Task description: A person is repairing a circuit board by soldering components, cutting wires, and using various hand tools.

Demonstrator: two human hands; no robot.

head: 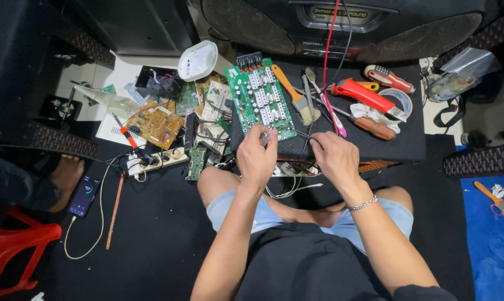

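Note:
A green circuit board (260, 97) with rows of white parts lies on a black pad (397, 142) in front of me. My left hand (256, 156) is closed at the board's near edge, pinching a small metal tool or part there. My right hand (334, 159) sits just to the right, fingers closed on a thin black probe whose tip points left toward the board's near corner. A red wire (327, 50) and a black wire run up from my hands toward the back.
On the pad lie a wooden-handled brush (296, 95), a pink toothbrush (332, 114), a red cutter (363, 95), screwdrivers and a tape roll (399, 100). Loose circuit boards (160, 125), a power strip (157, 160) and a phone (83, 196) lie left. A radio stands behind.

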